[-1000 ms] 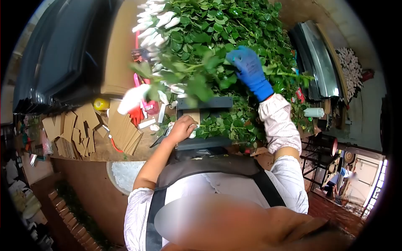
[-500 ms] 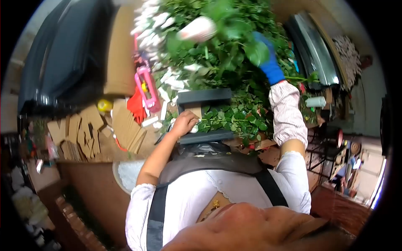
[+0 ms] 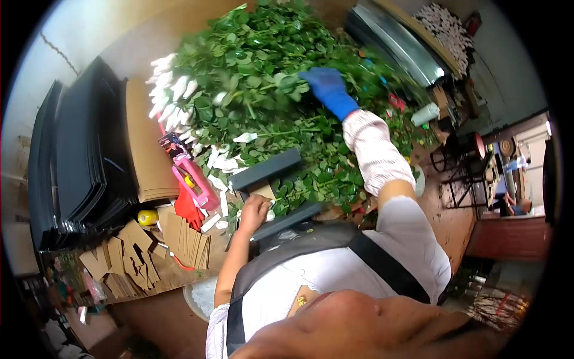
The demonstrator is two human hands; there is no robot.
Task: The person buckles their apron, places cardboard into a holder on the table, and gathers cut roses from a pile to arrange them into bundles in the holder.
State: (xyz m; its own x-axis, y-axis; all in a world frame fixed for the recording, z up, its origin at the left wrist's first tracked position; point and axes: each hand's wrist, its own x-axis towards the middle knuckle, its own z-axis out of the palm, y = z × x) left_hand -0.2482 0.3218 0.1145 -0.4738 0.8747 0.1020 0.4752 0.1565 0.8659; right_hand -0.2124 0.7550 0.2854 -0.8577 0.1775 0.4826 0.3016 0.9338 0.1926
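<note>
My left hand (image 3: 255,210), bare, rests with curled fingers inside a dark tray-like box (image 3: 266,169), by a piece of brown cardboard (image 3: 263,191) and a white bud. What its fingers hold is hidden. My right hand (image 3: 326,87), in a blue glove, is over the leafy heap, its fingers closed around a rose stem. That rose (image 3: 220,99) has a pale, blurred head pointing left. Under and behind it lies a large pile of roses (image 3: 257,48), their heads in white sleeves. Leafy stems (image 3: 323,185) lie in and beside the box.
Dark stacked sheets (image 3: 89,143) and a brown cardboard sheet (image 3: 146,143) stand at left. Nearby are a pink holder (image 3: 196,185), a red glove (image 3: 188,206), yellow tape (image 3: 147,217) and cardboard pieces (image 3: 185,239). A white roll (image 3: 425,114) lies at right.
My view has turned, shifting the table in the picture. The rose near my right hand has dropped from close to the camera onto the pile. My left hand stays at the box.
</note>
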